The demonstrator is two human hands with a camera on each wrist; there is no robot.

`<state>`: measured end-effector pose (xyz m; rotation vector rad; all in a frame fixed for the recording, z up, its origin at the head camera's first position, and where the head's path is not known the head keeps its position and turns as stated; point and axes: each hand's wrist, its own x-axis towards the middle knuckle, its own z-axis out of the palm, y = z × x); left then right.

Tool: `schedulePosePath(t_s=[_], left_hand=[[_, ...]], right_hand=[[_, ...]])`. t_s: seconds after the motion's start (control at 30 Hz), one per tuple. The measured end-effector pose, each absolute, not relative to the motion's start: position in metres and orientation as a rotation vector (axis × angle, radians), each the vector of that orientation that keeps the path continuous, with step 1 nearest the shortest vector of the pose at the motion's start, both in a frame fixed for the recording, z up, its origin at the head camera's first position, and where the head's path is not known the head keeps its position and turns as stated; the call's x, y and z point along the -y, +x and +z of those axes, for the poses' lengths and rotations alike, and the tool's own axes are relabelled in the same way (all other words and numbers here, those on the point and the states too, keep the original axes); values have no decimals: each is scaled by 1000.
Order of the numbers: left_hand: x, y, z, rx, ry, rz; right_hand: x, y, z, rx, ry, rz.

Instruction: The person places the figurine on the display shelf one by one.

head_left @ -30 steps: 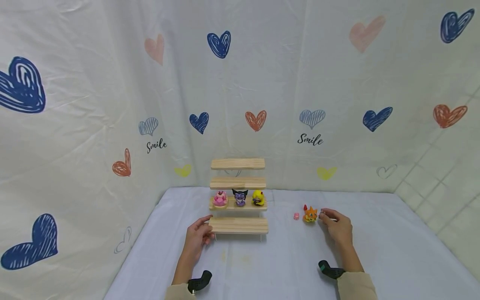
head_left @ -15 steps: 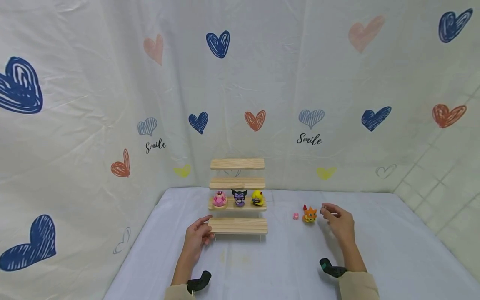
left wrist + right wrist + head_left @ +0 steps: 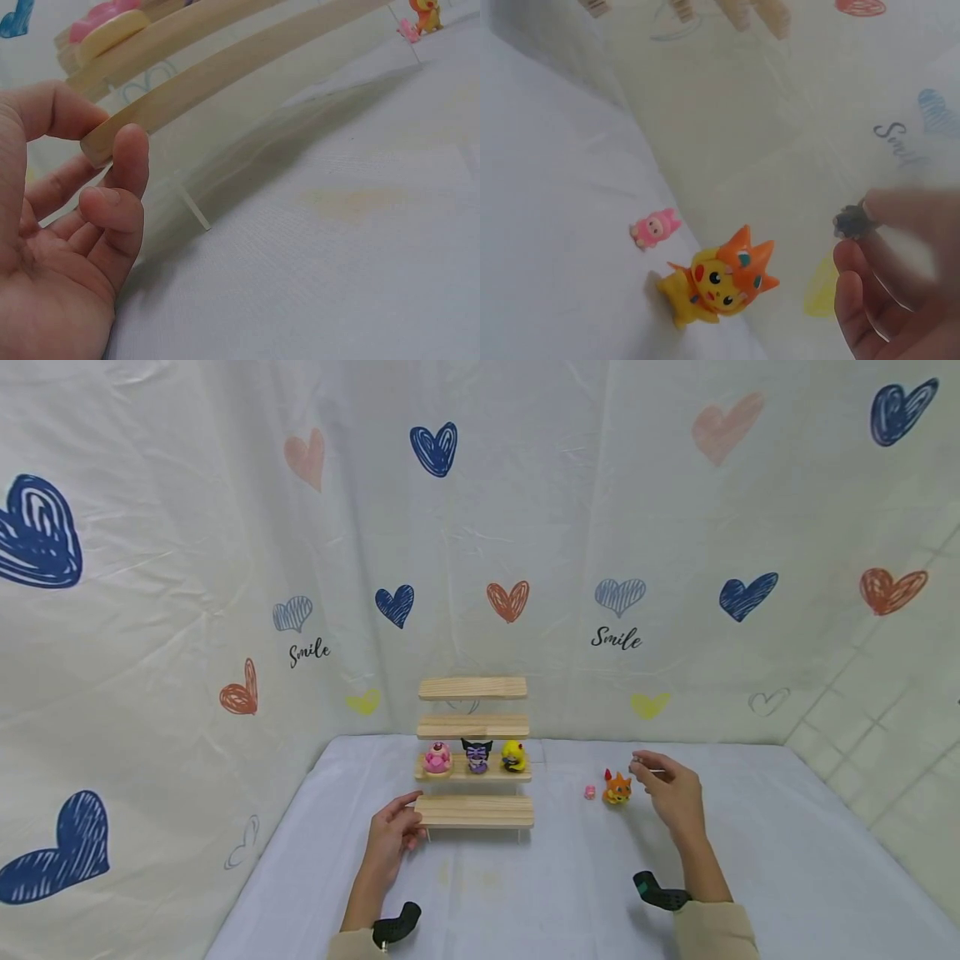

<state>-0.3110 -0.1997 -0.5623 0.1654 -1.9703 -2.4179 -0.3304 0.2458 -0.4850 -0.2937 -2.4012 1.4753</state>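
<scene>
My left hand [image 3: 390, 835] grips the left end of the lowest board on a tiered wooden shelf [image 3: 475, 812]; in the left wrist view its thumb and fingers pinch the board's corner [image 3: 101, 146]. My right hand [image 3: 673, 797] pinches a small dark figurine [image 3: 853, 222] between thumb and fingertip, raised above the table. Just left of that hand stands an orange-and-yellow figurine [image 3: 617, 790], with a tiny pink figurine [image 3: 590, 792] beside it. A pink figurine [image 3: 438, 760], a purple-and-black one [image 3: 477, 757] and a yellow one [image 3: 513, 757] sit on the second board up.
A white cloth covers the table [image 3: 570, 877]. Behind it hangs a white curtain [image 3: 562, 527] printed with hearts and "Smile". The shelf's upper two boards [image 3: 472, 688] rise near the curtain. Each wrist wears a black device [image 3: 660, 893].
My right hand has lifted with the small dark figurine and moved slightly farther back over the table. The left hand keeps its hold on the shelf. The view has shifted a little.
</scene>
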Motion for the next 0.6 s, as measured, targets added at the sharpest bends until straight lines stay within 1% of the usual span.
schedulePosePath(t_s=[0.17,0.6], left_hand=[[200,-312,-564,1974,158,-2408],[200,-312,-565,1973,152,-2406]], right_hand=[[-235,-326,-475,2413,-224,1454],[-202,-318,-467,2422,12,1424]])
